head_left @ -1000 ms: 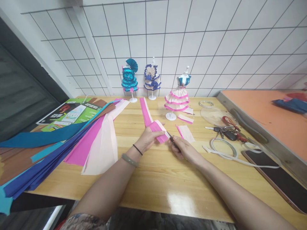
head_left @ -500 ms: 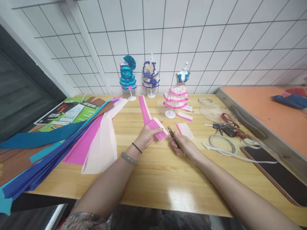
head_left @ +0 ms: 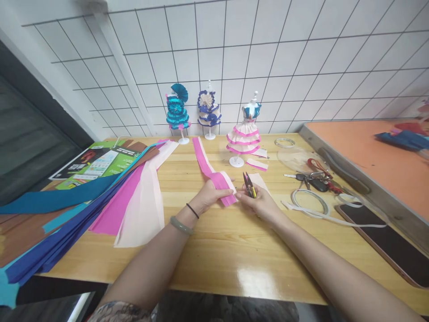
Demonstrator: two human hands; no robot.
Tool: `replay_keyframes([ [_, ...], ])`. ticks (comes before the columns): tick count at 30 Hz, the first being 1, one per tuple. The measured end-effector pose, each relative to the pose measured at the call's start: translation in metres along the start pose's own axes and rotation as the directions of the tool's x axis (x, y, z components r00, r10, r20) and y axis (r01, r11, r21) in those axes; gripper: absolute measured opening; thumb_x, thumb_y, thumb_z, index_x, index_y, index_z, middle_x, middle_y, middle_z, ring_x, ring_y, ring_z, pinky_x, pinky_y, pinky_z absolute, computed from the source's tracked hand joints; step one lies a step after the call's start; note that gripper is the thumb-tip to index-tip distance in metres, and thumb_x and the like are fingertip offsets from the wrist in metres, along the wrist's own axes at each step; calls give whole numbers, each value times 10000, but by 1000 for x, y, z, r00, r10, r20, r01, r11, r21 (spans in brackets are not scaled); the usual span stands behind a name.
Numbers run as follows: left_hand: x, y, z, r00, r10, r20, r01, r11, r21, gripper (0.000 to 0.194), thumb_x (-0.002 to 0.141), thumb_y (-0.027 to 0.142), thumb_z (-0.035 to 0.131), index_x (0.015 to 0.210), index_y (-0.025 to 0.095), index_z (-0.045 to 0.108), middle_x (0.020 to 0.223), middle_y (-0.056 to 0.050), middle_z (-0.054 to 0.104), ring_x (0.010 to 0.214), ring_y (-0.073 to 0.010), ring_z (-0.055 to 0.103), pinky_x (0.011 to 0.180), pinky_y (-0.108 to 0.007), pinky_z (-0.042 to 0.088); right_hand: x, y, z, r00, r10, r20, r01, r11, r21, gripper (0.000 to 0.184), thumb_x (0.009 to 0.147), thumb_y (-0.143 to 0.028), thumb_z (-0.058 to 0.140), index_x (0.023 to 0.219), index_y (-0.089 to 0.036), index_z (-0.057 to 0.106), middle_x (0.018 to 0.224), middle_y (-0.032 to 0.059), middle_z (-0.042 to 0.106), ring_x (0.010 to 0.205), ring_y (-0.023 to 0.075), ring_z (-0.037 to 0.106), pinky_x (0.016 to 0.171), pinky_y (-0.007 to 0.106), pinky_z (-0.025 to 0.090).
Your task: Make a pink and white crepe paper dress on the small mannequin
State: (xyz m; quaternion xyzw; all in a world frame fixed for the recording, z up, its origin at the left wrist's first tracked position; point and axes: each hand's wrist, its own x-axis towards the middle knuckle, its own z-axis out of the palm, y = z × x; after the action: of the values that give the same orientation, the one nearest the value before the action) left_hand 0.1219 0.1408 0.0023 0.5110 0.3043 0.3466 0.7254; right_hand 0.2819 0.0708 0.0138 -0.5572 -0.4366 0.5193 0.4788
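My left hand (head_left: 209, 199) is closed on the near end of a long pink and cream crepe paper strip (head_left: 208, 164) that runs away across the wooden table (head_left: 217, 250). My right hand (head_left: 259, 203) grips small scissors (head_left: 248, 184), blades pointing up, and its fingertips touch the strip's end beside my left hand. A cut pink and cream paper piece (head_left: 259, 180) lies just behind the scissors.
Three small mannequins in paper dresses (head_left: 243, 134) stand by the tiled wall. Sheets of coloured crepe paper (head_left: 100, 201) and a green box (head_left: 97, 163) lie left. Keys (head_left: 310, 179), tape rolls (head_left: 310, 199), a clear lid and a phone (head_left: 392, 248) lie right, beside an orange table.
My right hand turned the scissors from pointing at the strip to pointing upward and moved closer to my left hand. The strip's end stays in my left hand.
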Motion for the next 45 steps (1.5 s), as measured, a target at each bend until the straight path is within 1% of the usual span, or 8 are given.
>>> replay_keyframes([
  [7,-1,1,-2,1000,0,18,-1,998,57,490,582,230,783,1038,130,634,920,-73,657,846,-187,594,783,-316,462,2,2,-3,999,-35,1,35,995,-92,419,626,-406,728,870,-184,471,684,-27,572,461,58,368,432,213,251],
  [13,-2,2,-2,1000,-13,29,12,999,37,482,573,226,785,1026,138,645,858,-62,653,787,-175,591,729,-302,463,4,4,-3,999,-43,-7,42,998,-38,429,632,-406,728,883,-184,461,677,-27,558,443,50,345,409,208,229],
  [20,-3,4,-1,999,-17,48,21,996,-90,459,560,200,796,991,135,653,832,-58,650,788,-168,595,755,-310,472,5,3,-1,1000,-9,-25,10,999,33,459,620,-412,744,902,-194,455,718,-16,597,415,38,345,381,196,218],
  [25,-1,5,-3,999,-28,-21,24,985,-172,456,542,164,803,968,128,644,823,-46,650,774,-153,602,758,-301,487,6,4,-3,999,-34,-35,37,995,91,372,722,-507,638,853,-202,471,723,-6,614,365,27,293,360,203,179],
  [30,3,2,-8,994,29,-102,-47,982,-181,458,571,185,787,1002,145,638,809,-23,648,733,-127,598,720,-262,475,-2,-3,-5,987,-116,115,115,993,14,408,808,-604,467,909,-212,523,638,-26,545,377,56,321,370,216,205],
  [34,4,2,-10,994,33,-103,-49,986,-160,462,616,208,760,1053,160,620,763,-10,635,679,-116,592,678,-251,464,-10,-10,-3,961,-97,260,129,986,-109,470,839,-629,378,893,-195,552,545,-42,433,409,78,325,393,221,242],
  [40,5,2,-10,987,53,-150,-85,972,-218,419,584,181,766,984,154,645,761,5,617,695,-98,568,699,-239,452,-9,-7,0,954,59,294,-34,995,-89,491,813,-663,378,875,-196,517,545,-63,370,376,68,272,352,210,202],
  [45,4,1,-9,991,53,-126,-79,973,-217,463,586,187,774,1024,148,630,784,-7,630,716,-112,577,704,-251,444,-11,-8,2,951,74,300,-52,995,-80,490,810,-667,380,808,-193,502,530,-64,364,373,64,264,345,203,195],
])
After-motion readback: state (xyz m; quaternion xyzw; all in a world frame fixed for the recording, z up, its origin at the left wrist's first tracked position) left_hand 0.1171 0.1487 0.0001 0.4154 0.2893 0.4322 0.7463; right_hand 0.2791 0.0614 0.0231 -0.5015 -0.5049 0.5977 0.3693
